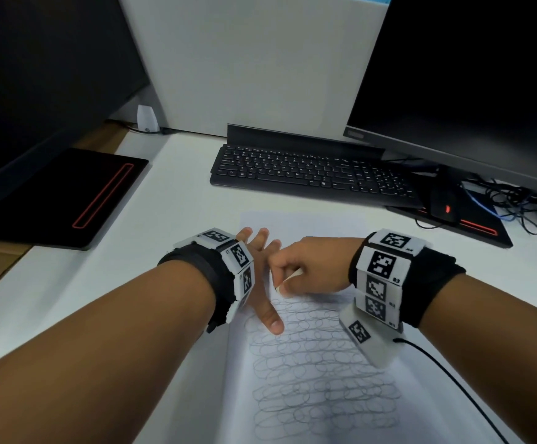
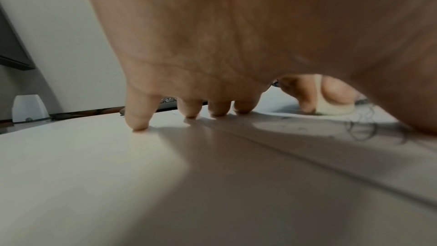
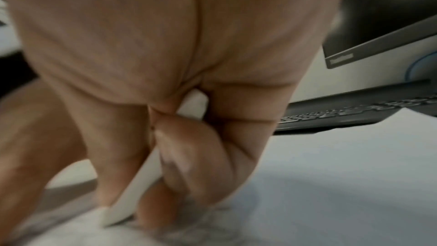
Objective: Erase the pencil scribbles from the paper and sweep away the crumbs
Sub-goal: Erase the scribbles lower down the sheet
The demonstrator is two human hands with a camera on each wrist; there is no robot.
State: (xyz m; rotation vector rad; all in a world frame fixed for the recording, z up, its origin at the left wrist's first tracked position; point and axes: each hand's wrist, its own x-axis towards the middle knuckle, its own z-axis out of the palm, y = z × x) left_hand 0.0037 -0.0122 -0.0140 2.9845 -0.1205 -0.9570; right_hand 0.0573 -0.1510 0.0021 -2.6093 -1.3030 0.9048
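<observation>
white eraser [image 1: 288,281] pinched in the right hand [image 1: 315,267], lower end down on the paper [image 1: 305,225] at the top edge of the pencil scribbles [image 1: 321,373], just right of the left thumb. seen from the right wrist view as a pale slab [image 3: 144,180] clamped between curled fingers [image 3: 189,156] and thumb, tip touching the smudged sheet; view blurred. from the left wrist view, visible past the palm as a cream block [image 2: 333,108] standing on the sheet between two fingers. scribbles: rows of looping grey ovals covering the near part of the sheet, far part bare. left hand [image 1: 257,277] spread flat, fingers straight and splayed, pressing on the left side of the paper; fingertips [image 2: 139,124] down on the surface, little finger apparently on the desk [image 1: 171,200] beyond the paper's edge, holding nothing. a few dark specks on the sheet near the eraser in the left wrist view, too small to tell as crumbs. farther back on the white desk, a black keyboard [image 1: 312,174], a dark mouse [image 1: 443,200] on a black pad with red trim, a monitor [image 1: 469,75] at right, another black pad [image 1: 62,200] at left. no containers in sight.
</observation>
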